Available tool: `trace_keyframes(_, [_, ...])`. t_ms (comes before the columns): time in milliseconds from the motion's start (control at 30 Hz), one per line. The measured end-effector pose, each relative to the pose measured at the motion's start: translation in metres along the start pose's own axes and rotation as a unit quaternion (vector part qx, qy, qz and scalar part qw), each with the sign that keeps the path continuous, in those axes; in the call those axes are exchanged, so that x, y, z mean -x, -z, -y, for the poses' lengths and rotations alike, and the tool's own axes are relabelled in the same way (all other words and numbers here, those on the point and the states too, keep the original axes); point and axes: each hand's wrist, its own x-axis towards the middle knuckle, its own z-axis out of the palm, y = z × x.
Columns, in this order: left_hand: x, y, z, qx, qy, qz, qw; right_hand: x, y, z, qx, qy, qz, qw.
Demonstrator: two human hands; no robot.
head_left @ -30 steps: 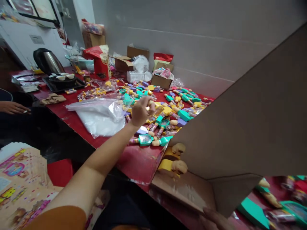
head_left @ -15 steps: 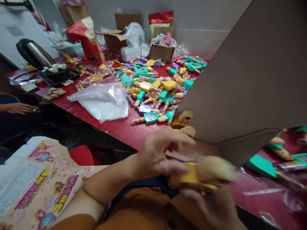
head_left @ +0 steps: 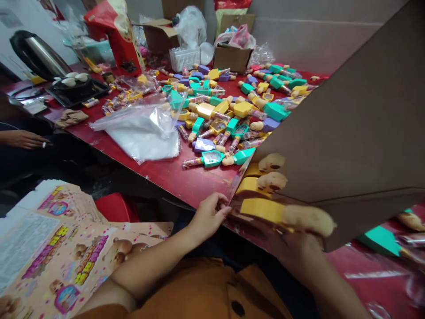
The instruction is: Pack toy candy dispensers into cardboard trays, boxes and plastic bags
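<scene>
The right hand grips a yellow toy at the right-side box, head rightward like two others inside, perhaps for closer fitting; the left hand curls nearby (if gripping, I cannot tell).

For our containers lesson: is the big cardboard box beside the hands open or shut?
The box is open: yellow toys show inside it.

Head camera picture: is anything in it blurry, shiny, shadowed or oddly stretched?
In the head view, the right hand and the yellow toy beside it look blurred; also in the head view, glare whitens the plastic bag, the big cardboard box looks dim, and the kettle leans, probably lens distortion.
</scene>
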Motion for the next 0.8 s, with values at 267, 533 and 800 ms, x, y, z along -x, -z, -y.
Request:
trace_keyframes(267, [-0.036, 0.040, -0.013, -0.193, -0.055, -0.085, 0.976, 0.014, -0.031, -0.018, 0.007, -0.034, 0.017, 0.999])
trace_keyframes(533, [-0.086, 0.095, 0.004, -0.365, -0.049, -0.136, 0.920, 0.010, -0.033, -0.013, 0.050, -0.035, -0.041, 0.997])
trace_keyframes(800, [0.037, 0.047, 0.003, -0.337, -0.310, -0.305, 0.835, 0.035, 0.005, 0.037, -0.210, -0.071, -0.164, 0.961])
